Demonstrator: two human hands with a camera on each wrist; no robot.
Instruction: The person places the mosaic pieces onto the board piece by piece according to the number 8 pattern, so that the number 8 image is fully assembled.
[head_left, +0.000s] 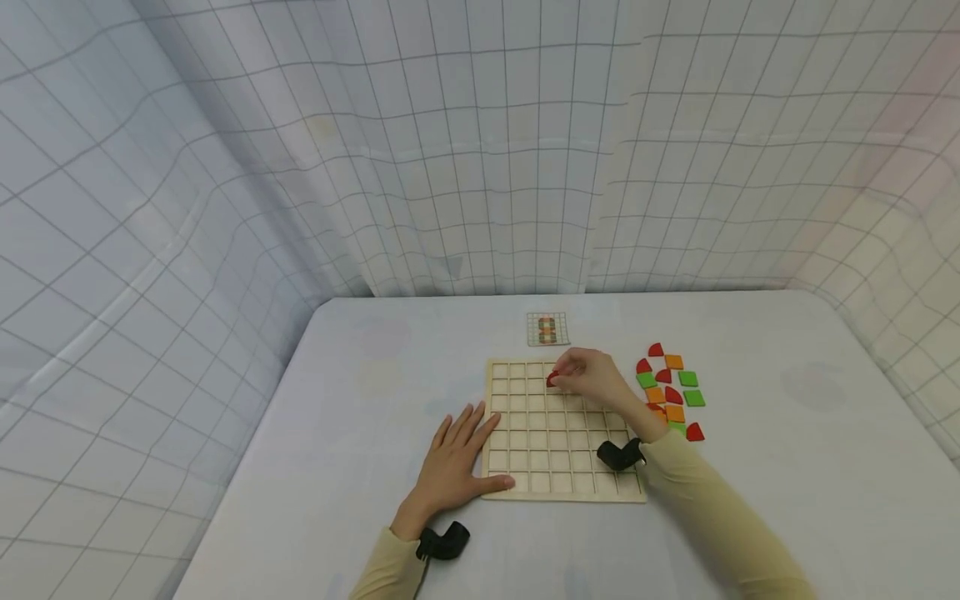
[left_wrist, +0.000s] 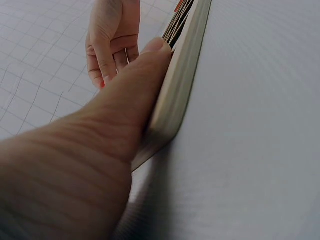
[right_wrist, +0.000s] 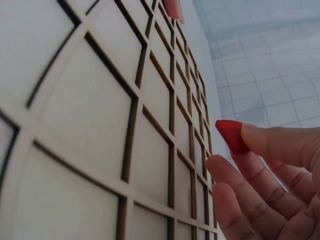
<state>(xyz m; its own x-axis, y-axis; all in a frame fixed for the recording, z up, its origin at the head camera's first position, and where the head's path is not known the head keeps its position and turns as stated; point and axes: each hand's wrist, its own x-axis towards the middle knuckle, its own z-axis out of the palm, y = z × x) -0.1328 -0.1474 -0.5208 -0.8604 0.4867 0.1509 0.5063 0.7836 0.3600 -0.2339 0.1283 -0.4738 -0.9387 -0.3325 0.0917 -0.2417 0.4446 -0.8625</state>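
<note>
My right hand (head_left: pixel 594 379) pinches a red quarter-round tile (right_wrist: pixel 232 136) between thumb and fingers, just above the far rows of a wooden grid board (head_left: pixel 517 497). In the right wrist view the tile's pointed corner faces the board and is apart from it. My left hand (head_left: pixel 452 462) lies with straight, spread fingers at the board's left edge, and its thumb (left_wrist: pixel 156 46) rests on the near left corner. The grid squares that show hold no tiles; some are hidden under my right hand and forearm.
Right of the board lie several loose tiles: red quarter-rounds (head_left: pixel 695 432), orange squares (head_left: pixel 674 413) and green squares (head_left: pixel 694 398). A small printed pattern card (head_left: pixel 547 329) lies beyond the board. Gridded white curtains (head_left: pixel 480 167) surround the white table (head_left: pixel 375 400).
</note>
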